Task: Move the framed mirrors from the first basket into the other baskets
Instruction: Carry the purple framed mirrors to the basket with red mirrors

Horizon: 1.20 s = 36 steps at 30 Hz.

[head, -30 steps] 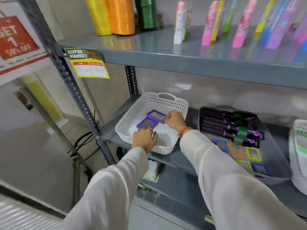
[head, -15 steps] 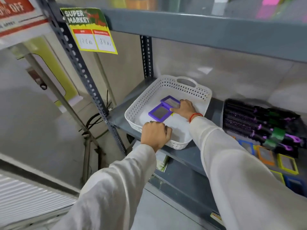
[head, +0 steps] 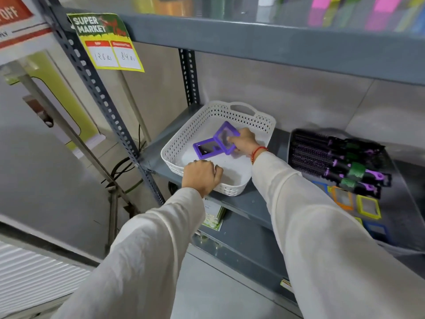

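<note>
A white perforated basket sits at the left end of the grey middle shelf. Inside it are two purple framed mirrors. My right hand grips one purple mirror and holds it tilted up on its edge. The second purple mirror lies beside it, also tipped up a little. My left hand is curled over the basket's near rim. To the right, a grey tray holds orange, yellow and blue framed mirrors below a row of hairbrushes.
Black and purple hairbrushes fill the back of the grey tray. The upper shelf hangs low over the basket, with a price tag on its left post. The wall stands close behind. A lower shelf holds green-white packets.
My right hand has lifted one purple mirror from flat to tilted on its edge. My left hand stays on the basket rim. The camera has moved closer and lower.
</note>
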### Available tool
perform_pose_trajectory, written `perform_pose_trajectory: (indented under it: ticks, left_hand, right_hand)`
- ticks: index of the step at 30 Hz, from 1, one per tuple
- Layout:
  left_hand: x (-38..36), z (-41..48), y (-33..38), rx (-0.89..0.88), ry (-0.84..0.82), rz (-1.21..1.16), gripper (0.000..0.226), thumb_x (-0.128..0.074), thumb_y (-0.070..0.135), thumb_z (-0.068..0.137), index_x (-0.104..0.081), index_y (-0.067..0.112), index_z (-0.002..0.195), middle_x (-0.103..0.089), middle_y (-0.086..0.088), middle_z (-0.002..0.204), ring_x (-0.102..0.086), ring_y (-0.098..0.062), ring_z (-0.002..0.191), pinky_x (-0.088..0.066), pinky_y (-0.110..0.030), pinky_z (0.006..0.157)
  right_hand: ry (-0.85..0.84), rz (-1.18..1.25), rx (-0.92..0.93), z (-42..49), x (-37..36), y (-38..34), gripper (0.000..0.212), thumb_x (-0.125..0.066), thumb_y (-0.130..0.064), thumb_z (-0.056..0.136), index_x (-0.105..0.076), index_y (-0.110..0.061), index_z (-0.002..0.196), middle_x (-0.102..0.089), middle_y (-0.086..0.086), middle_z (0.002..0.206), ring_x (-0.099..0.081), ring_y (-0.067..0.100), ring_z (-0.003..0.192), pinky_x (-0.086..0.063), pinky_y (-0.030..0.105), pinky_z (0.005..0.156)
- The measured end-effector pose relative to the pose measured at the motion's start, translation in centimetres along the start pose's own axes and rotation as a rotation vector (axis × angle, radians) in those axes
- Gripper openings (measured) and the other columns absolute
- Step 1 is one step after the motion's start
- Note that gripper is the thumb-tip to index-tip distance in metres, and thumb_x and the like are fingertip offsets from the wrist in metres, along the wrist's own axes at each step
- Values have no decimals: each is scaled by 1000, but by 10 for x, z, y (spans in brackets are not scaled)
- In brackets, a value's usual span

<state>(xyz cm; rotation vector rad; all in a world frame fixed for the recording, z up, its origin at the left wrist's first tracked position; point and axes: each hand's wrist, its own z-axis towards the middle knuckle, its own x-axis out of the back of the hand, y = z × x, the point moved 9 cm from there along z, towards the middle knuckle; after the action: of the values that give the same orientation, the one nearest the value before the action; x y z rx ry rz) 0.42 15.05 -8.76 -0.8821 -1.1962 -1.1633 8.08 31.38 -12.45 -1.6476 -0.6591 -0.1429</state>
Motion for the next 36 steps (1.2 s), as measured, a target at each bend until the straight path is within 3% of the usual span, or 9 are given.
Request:
perform_pose_trajectory:
  ticks: [2, 4, 11, 20, 22, 24, 28, 31, 36]
  left_hand:
    - [3, -1, 2, 11, -14, -26, 49, -34, 38, 95, -68, 6, 82, -70, -15, 85, -63, -33, 79, -44, -32, 65]
    - [10, 1, 7, 46, -3, -88, 50, -33, 40, 95, -69, 6, 85, -69, -16, 90, -63, -34, 82, -44, -33, 66]
    - [50, 20, 97, 26, 57, -357, 50, -35, 38, 98, -44, 4, 134, -47, -16, 137, -49, -37, 119, -43, -44, 95]
    - [67, 0, 307, -265, 21, -576, 45, -40, 33, 97, -49, -3, 123, -52, -23, 127, -45, -35, 124, -41, -42, 99]
    - [66, -10, 352, -353, 5, -624, 44, -42, 32, 97, -48, -2, 124, -52, -22, 128, -46, -35, 123, -42, -42, 97]
    - [62, -16, 380, -410, -8, -659, 44, -43, 29, 96, -47, -1, 128, -49, -20, 132, -44, -34, 125, -40, -41, 99]
    - [41, -28, 437, -468, -98, -670, 47, -41, 23, 97, -39, -5, 135, -45, -23, 136, -43, -34, 127, -33, -38, 105]
    - [26, -39, 468, -475, -186, -712, 43, -40, 12, 96, -37, -4, 135, -42, -23, 138, -40, -33, 128, -29, -35, 108]
    - [-5, -54, 496, -419, -327, -773, 51, -39, 3, 94, -26, -4, 143, -27, -22, 148, -36, -35, 133, -26, -34, 111]
  right_hand:
    - [58, 36, 54, -15, 19, -11, 13, -60, -10, 86, -57, -13, 74, -58, 11, 88, -58, 22, 65, -47, 15, 45]
    - [95, 109, 92, -28, 40, -16, 9, -62, -7, 85, -55, -11, 80, -54, 10, 90, -50, 12, 56, -38, 8, 33]
    - [218, 279, 124, -98, 156, 12, 29, -65, -3, 86, -60, 11, 112, -58, 14, 88, -56, 13, 57, -51, 12, 40]
    - [700, 183, 4, -225, 365, 123, 21, -64, -3, 86, -62, 9, 104, -60, 12, 78, -57, -1, 40, -52, 18, 37]
    - [786, 170, -73, -258, 398, 161, 4, -63, -2, 87, -64, 2, 85, -63, 7, 65, -58, 4, 42, -53, 25, 41]
    - [861, 194, -142, -288, 413, 185, 13, -65, -3, 86, -61, -7, 74, -68, 17, 72, -62, 19, 51, -57, 29, 46]
    - [939, 102, -309, -326, 430, 233, 21, -64, -5, 85, -64, 7, 102, -64, 24, 92, -57, 23, 83, -50, 8, 56]
    - [893, 96, -415, -326, 424, 267, 35, -68, -12, 83, -60, 5, 112, -65, 27, 111, -63, 40, 105, -52, 47, 90]
    - [800, -22, -502, -318, 412, 262, 36, -62, -11, 87, -56, 4, 119, -62, 24, 122, -58, 37, 115, -47, 42, 98]
